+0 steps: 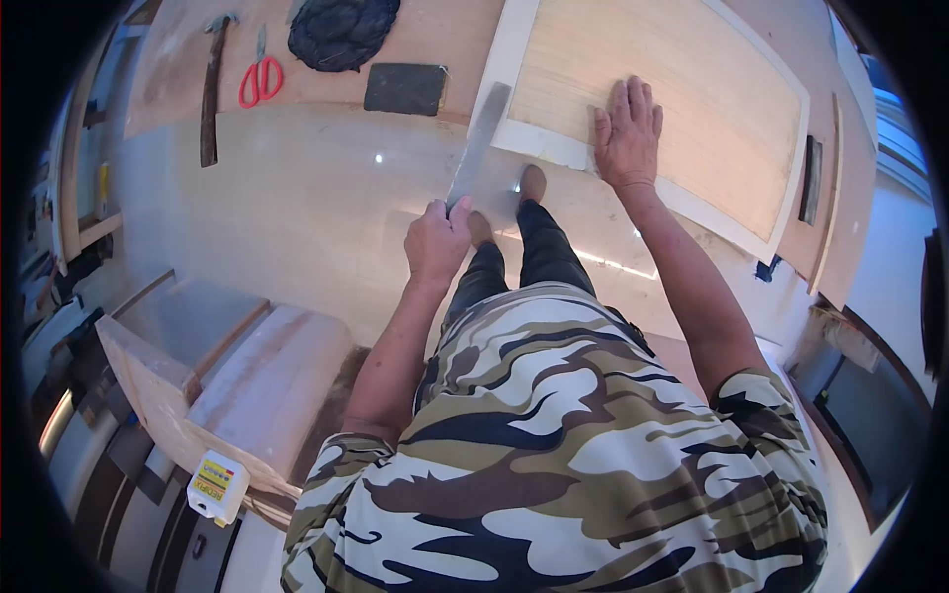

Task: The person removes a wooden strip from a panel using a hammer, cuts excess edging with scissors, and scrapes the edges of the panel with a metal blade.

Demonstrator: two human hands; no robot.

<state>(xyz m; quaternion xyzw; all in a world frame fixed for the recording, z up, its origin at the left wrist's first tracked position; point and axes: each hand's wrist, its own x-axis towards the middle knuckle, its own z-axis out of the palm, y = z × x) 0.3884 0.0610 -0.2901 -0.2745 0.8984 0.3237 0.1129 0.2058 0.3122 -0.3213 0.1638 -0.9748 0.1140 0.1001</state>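
Left hand (436,240) grips a flat metal blade (480,143) at the framed panel's (652,109) near edge, right hand (627,133) spread flat pinning it; trimming seems underway, needing steady pressure.

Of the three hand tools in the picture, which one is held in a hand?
The long flat metal blade, gripped by the left hand, its tip on the white-framed wooden panel. The red-handled scissors and the hammer lie untouched farther left.

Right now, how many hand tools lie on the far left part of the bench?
2: a hammer at the far left, and red scissors just right of it. Others may be hidden beyond the edge of view.
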